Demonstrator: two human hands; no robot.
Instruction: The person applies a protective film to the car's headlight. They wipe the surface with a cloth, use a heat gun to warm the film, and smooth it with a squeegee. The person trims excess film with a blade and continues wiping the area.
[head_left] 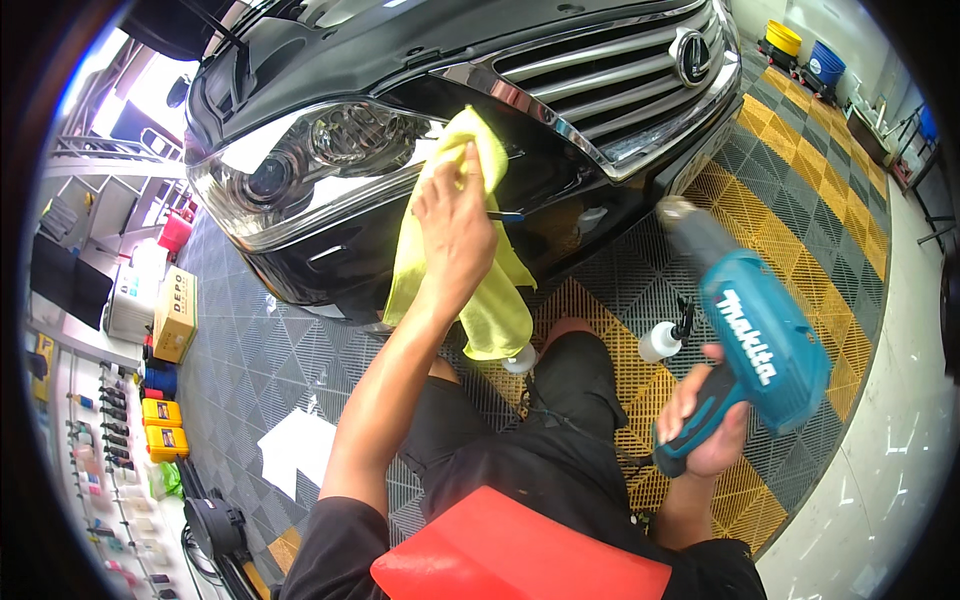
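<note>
My left hand [455, 225] is closed on a yellow-green microfibre cloth [503, 310], bunched at the top and hanging down over the black front bumper [370, 240]. It sits just right of the clear headlight [320, 160]. A thin, dark blue-tipped thing [508, 216] sticks out to the right of this hand; its kind I cannot make out. My right hand [700, 425] grips the black handle of a teal heat gun [755, 330]. Slightly blurred, the gun's nozzle [685, 220] tilts up and left toward the bumper, apart from it.
Beyond the bumper is the chrome grille [620, 75]. A white spray bottle [660, 342] stands on the tiled floor, left of the heat gun. White paper [297, 452] lies at the left, near yellow jugs [165, 430] and a cardboard box [176, 314]. Buckets [825, 62] stand far right.
</note>
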